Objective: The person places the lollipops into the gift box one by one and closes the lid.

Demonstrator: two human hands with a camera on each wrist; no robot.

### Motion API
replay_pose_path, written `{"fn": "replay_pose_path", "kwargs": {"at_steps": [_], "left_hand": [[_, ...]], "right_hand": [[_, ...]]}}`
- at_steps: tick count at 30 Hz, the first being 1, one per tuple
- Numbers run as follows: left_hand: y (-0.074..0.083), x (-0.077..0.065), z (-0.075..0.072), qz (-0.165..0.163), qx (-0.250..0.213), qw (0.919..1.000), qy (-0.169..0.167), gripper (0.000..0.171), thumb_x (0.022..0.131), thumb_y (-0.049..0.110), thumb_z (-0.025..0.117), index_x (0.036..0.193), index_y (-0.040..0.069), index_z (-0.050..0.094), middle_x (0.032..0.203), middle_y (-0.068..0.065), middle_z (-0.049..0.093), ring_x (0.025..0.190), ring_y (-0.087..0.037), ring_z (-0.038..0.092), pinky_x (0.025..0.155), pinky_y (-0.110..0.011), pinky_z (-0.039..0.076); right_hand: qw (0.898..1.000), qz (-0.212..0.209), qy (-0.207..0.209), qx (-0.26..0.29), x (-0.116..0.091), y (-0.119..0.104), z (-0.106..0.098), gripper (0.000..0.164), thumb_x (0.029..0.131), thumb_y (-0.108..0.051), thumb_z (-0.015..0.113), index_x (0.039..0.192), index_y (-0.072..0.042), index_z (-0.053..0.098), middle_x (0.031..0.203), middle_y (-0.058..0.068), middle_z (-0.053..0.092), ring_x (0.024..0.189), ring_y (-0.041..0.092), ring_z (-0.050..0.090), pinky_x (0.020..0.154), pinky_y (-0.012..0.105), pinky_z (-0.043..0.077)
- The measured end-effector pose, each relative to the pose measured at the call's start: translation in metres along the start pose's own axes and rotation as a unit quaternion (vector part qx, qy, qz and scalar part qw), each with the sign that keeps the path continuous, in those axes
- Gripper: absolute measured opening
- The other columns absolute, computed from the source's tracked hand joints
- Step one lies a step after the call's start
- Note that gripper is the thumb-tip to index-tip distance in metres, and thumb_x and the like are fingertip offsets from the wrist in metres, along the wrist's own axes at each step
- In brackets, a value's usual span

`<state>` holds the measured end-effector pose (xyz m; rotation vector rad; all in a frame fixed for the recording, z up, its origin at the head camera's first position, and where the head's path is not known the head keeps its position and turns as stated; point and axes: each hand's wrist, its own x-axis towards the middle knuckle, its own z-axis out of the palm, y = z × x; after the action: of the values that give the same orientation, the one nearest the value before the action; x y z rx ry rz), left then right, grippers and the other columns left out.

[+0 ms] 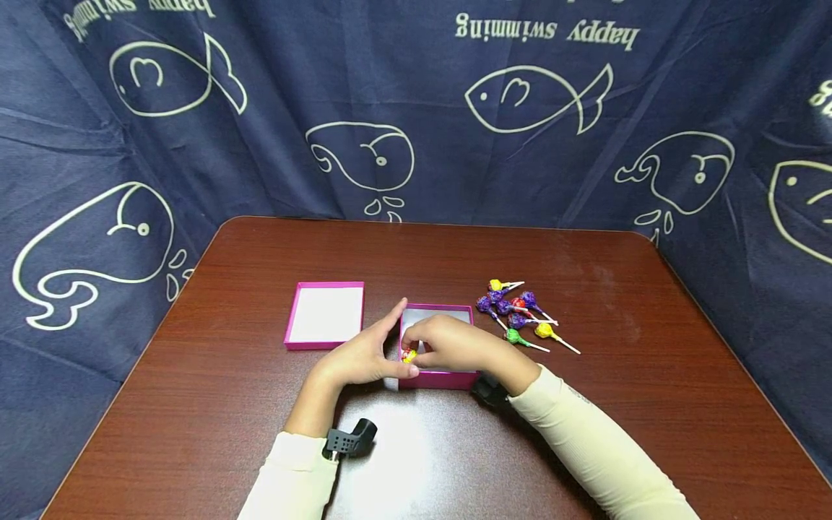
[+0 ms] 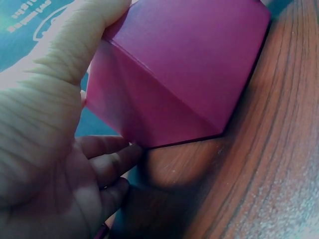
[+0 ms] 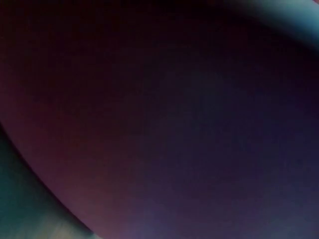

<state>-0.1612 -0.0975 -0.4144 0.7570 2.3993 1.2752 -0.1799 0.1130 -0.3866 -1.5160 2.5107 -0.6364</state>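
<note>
A pink box [image 1: 448,380] with a pale inside stands at the middle of the table. My left hand [image 1: 360,355] holds it at its left side, thumb along the near wall and index finger reaching up to the far left corner. In the left wrist view the thumb lies over the top edge of the pink wall [image 2: 184,64], other fingertips near its lower corner. Inside the box, my right hand [image 1: 448,342] pinches a yellow-and-red wrapped lollipop [image 1: 409,356] at the near left corner. Its stick is mostly hidden by the fingers. Darkness and blur fill the right wrist view.
Several wrapped lollipops, purple, red, yellow and a green one [image 1: 513,336], lie loose to the right of the box. A shallow pink lid [image 1: 325,314] with a white inside lies left of it. Behind the brown table [image 1: 195,404] hangs a blue printed cloth [image 1: 429,94].
</note>
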Motion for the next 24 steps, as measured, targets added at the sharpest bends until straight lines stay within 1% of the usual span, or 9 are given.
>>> {"fn": "replay_pose_path", "kwargs": {"at_steps": [5,14,18,21,24], "left_hand": [[-0.0003,0.0007,0.0005,0.002,0.001,1.0000,0.002,0.117,0.078,0.037,0.085,0.161,0.012,0.006,0.164,-0.003,0.012,0.146,-0.016,0.020,0.118,-0.040,0.020],[0.0023,-0.0001,-0.0005,0.005,-0.002,1.0000,0.002,0.117,0.077,0.036,0.085,0.161,0.012,0.006,0.164,-0.004,0.012,0.147,-0.016,0.019,0.118,-0.040,0.019],[0.0025,-0.0011,-0.0012,0.009,-0.007,0.9999,0.000,0.117,0.078,0.033,0.086,0.161,0.011,0.007,0.164,-0.009,0.014,0.147,-0.021,0.019,0.118,-0.043,0.019],[0.0010,-0.0019,-0.0021,0.012,-0.013,0.9998,-0.006,0.118,0.077,0.030,0.087,0.161,0.011,0.006,0.164,-0.010,0.013,0.147,-0.021,0.018,0.118,-0.043,0.018],[-0.0015,-0.0027,-0.0034,0.014,-0.017,0.9996,-0.016,0.120,0.076,0.030,0.088,0.161,0.011,0.004,0.164,-0.008,0.012,0.148,-0.018,0.017,0.119,-0.041,0.016]], "right_hand": [[1.000,0.005,-0.010,0.018,0.0002,-0.0007,-0.0004,0.005,0.087,-0.013,0.074,0.089,-0.012,0.070,0.078,-0.011,0.063,0.067,-0.001,0.051,0.063,0.019,0.045],[0.999,0.011,-0.027,0.045,0.0002,0.0018,0.0003,0.005,0.088,-0.012,0.074,0.089,-0.013,0.069,0.080,-0.010,0.065,0.072,0.000,0.056,0.067,0.020,0.048],[0.998,0.024,-0.041,0.049,0.0014,0.0036,0.0021,0.003,0.090,-0.014,0.073,0.090,-0.013,0.069,0.080,-0.012,0.064,0.072,0.000,0.056,0.067,0.020,0.048],[0.997,0.033,-0.051,0.050,0.0026,0.0045,0.0033,0.003,0.090,-0.015,0.072,0.091,-0.013,0.070,0.079,-0.013,0.064,0.071,0.001,0.056,0.066,0.020,0.047],[0.997,0.036,-0.053,0.052,0.0029,0.0047,0.0040,0.004,0.089,-0.013,0.072,0.091,-0.013,0.070,0.080,-0.012,0.064,0.070,0.002,0.056,0.066,0.021,0.048]]}}
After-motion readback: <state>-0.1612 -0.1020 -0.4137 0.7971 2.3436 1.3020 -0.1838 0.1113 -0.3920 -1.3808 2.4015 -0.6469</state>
